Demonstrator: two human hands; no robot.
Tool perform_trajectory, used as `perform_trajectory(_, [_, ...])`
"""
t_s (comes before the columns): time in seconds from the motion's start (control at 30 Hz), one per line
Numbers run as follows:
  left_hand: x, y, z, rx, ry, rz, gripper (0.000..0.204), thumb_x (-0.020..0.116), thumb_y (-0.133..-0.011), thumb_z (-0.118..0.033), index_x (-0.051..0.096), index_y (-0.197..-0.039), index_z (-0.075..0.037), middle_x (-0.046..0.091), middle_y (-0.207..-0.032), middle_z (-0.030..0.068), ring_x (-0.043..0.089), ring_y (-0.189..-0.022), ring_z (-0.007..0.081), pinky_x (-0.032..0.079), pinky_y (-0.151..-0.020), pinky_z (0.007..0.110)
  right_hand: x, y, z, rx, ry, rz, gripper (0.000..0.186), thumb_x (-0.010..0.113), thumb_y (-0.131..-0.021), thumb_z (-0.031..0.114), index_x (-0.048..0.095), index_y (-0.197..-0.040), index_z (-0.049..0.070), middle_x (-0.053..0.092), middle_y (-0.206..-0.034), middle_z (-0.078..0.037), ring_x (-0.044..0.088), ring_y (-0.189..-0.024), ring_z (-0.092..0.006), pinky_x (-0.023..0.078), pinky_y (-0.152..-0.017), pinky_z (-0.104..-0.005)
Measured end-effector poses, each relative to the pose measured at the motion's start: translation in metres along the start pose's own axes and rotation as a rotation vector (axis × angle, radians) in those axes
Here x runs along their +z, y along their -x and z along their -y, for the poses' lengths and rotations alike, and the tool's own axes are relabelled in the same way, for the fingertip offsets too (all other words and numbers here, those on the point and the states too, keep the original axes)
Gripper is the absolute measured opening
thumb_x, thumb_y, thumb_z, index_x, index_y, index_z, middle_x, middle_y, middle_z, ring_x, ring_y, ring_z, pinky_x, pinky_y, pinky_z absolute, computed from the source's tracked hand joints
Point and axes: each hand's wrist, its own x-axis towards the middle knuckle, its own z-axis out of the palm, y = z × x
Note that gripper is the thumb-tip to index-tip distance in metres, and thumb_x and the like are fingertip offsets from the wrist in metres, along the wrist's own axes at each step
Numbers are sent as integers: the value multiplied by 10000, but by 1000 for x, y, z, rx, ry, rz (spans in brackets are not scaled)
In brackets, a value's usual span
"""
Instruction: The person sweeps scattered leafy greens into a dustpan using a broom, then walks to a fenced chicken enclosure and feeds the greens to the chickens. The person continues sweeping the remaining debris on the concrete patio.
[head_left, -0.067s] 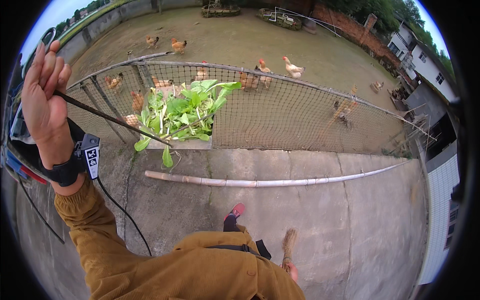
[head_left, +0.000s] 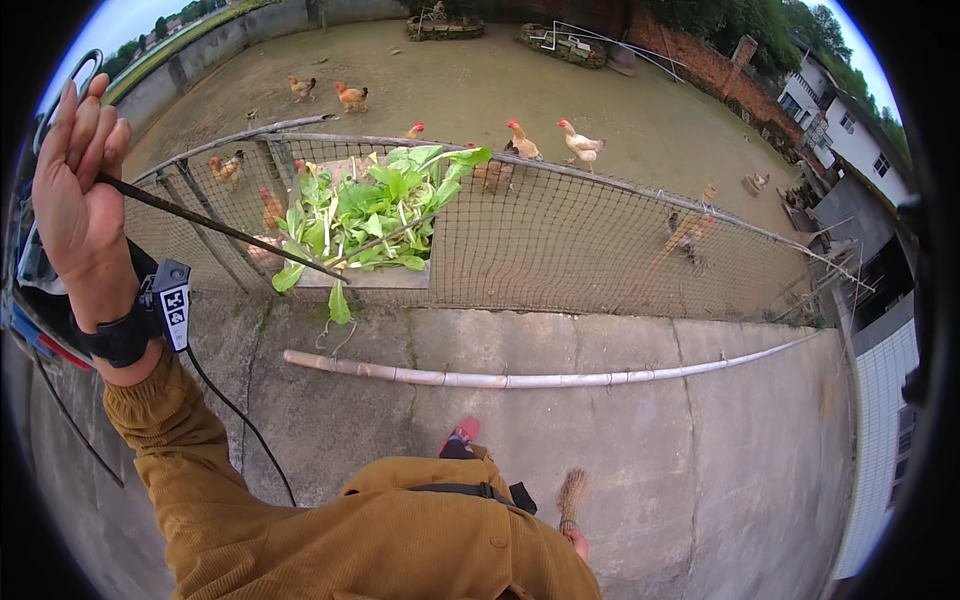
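Observation:
Raised at the upper left, my left hand [head_left: 85,190] is closed around the dark rod handle of a dustpan [head_left: 405,284]. A metal loop [head_left: 80,85] shows above its fingers. The rod slopes down to the pan, whose pale front edge shows beneath a heap of leafy greens [head_left: 385,200]. Some leaves and a stringy root hang over that edge, in front of the net fence [head_left: 600,235]. Low on the right, my right hand [head_left: 579,545], mostly hidden by my jacket, grips a short straw broom [head_left: 572,495], bristles pointing away from me.
A long bamboo pole [head_left: 500,381] lies across the concrete [head_left: 640,460] before my foot [head_left: 464,432]. Beyond the fence, several chickens [head_left: 582,143] stand in a dirt yard with brick walls. A tiled wall [head_left: 885,450] rises at right; a cable hangs from my left wrist device [head_left: 173,303].
My left hand has shifted slightly left, while the greens sit slightly higher against the fence. The pole appears a little lower in view. Both hands keep their hold.

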Motion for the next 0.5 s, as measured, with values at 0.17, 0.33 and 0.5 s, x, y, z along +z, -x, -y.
perform_trajectory(0.17, [71, -72, 64, 67, 65, 179, 452, 541, -1006, -173, 457, -1277, 178, 351, -668, -41, 293, -569, 54, 319, -612, 227, 67, -89, 123, -1, 17, 11, 219, 527, -861, 209, 518, -943, 6, 626, -734, -151, 619, -610, -280, 530, -545, -387])
perform_trajectory(0.33, [162, -135, 170, 359, -161, 232, 521, 553, -967, -261, 488, -1318, 118, 583, -1070, 135, 589, -994, 212, 426, -1018, 314, 100, -165, 218, 3, -14, 7, 216, 526, -859, 198, 521, -944, -1, 627, -728, -154, 620, -605, -280, 532, -543, -387])
perform_trajectory(0.5, [238, -177, 295, 608, -687, 224, 426, 409, -839, 63, 543, -1240, 110, 633, -1113, 154, 635, -1035, 231, 455, -1045, 329, 132, -232, 273, 17, -54, -43, 215, 525, -857, 188, 525, -945, -8, 629, -722, -157, 621, -600, -279, 533, -542, -388])
